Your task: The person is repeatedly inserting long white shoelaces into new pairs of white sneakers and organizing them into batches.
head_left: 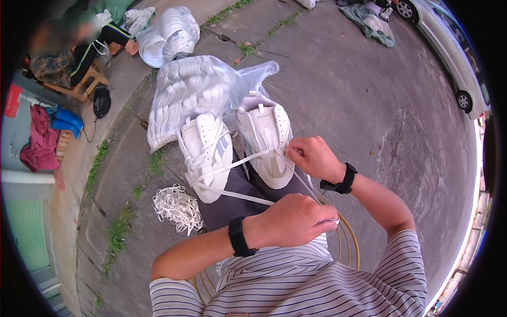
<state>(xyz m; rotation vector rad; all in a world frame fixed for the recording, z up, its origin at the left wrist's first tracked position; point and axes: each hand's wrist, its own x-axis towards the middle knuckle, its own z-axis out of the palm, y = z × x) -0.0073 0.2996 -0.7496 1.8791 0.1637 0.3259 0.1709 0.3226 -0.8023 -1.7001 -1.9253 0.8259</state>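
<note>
While the white lace [240, 164] is running between the left white shoe [205, 158] and right white shoe [266, 137] over the dark trousers [222, 211], looking light, soft and limp, it is probably inviting a pinch near its ends, the right hand [315, 158] narrowly pinching it and the left hand [296, 219] apparently gripping it, fingers curled.

The left shoe [207, 158] is white with grey and pale blue patches, the right shoe [265, 140] white and grey. White lace heap [177, 209], black wristbands [241, 236], dark-striped pale shirt [296, 285], blue boots [67, 122], maroon cloth [41, 140].
</note>
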